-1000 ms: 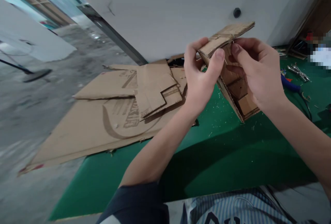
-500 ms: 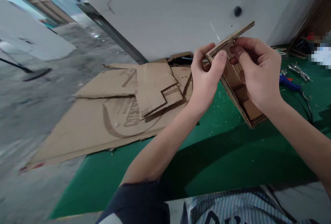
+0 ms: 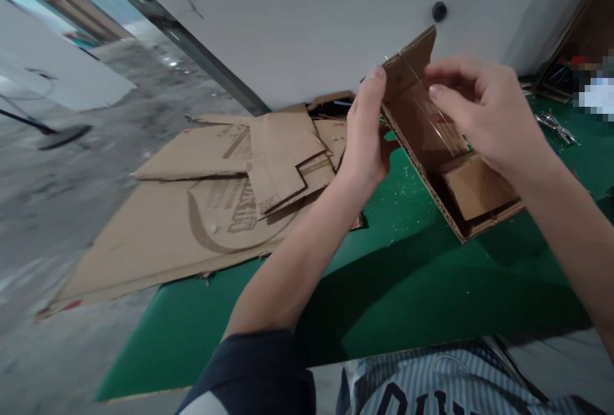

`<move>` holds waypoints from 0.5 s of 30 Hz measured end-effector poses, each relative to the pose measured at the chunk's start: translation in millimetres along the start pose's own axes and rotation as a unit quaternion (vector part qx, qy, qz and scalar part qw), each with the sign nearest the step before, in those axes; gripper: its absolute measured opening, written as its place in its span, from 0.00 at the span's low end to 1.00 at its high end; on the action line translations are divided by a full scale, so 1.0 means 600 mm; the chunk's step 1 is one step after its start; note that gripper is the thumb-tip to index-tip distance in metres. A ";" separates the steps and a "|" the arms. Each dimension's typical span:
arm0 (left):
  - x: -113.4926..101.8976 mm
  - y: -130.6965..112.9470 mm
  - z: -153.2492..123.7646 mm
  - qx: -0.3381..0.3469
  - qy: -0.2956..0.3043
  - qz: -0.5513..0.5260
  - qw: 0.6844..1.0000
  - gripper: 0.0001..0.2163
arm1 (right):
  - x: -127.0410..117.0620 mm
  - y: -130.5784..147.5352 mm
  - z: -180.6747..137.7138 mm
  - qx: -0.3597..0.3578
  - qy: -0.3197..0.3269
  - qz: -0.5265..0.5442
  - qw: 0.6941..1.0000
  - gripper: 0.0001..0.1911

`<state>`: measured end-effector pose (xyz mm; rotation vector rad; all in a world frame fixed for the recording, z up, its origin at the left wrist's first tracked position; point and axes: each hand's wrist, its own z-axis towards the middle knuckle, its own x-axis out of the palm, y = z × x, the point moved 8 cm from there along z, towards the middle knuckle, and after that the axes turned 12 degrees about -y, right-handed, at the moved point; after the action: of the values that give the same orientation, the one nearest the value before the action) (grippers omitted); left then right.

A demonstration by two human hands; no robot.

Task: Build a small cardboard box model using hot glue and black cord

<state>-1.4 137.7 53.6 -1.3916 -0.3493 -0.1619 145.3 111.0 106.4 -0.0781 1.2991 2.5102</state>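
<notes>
My left hand [image 3: 367,127] is closed around the upper left edge of a small open cardboard box [image 3: 422,175], its thumb on top of the rim. The box is tilted over the table. Thin, shiny strands, perhaps string or elastic [image 3: 434,114], stretch from the raised cardboard flap [image 3: 412,60] down into the box. Inside, towards its near end, sits a folded cardboard piece [image 3: 480,188]. Over the box's right side hovers my right hand [image 3: 484,101], thumb and forefinger slightly apart beside the strands. Its other fingers are partly hidden and a little blurred.
Flattened cardboard sheets [image 3: 215,210] lie on the left of the green table [image 3: 384,313] and overhang its edge. A white wall [image 3: 311,25] rises behind. Small white scraps dot the tabletop. A shiny clear-wrapped bundle [image 3: 556,127] rests at the right.
The flap has tipped so its inner face shows, and more of the box interior is visible. My right fingers have come away from the flap's edge. My left thumb has shifted up and left.
</notes>
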 end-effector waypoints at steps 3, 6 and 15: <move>-0.021 0.016 0.027 -0.062 -0.011 0.020 0.998 0.25 | -0.027 0.034 0.005 -0.074 0.059 -0.100 0.991 0.11; -0.031 0.025 0.049 -0.067 0.008 0.066 0.996 0.30 | -0.042 0.033 -0.002 -0.069 0.172 -0.193 0.964 0.21; -0.034 0.016 0.051 -0.066 0.048 0.080 0.993 0.34 | -0.020 -0.028 -0.037 -0.068 0.411 -0.294 0.860 0.36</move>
<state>-21.9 167.6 41.8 -1.5297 -0.1487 -0.1204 159.6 99.4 82.4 -1.4737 1.0804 2.0288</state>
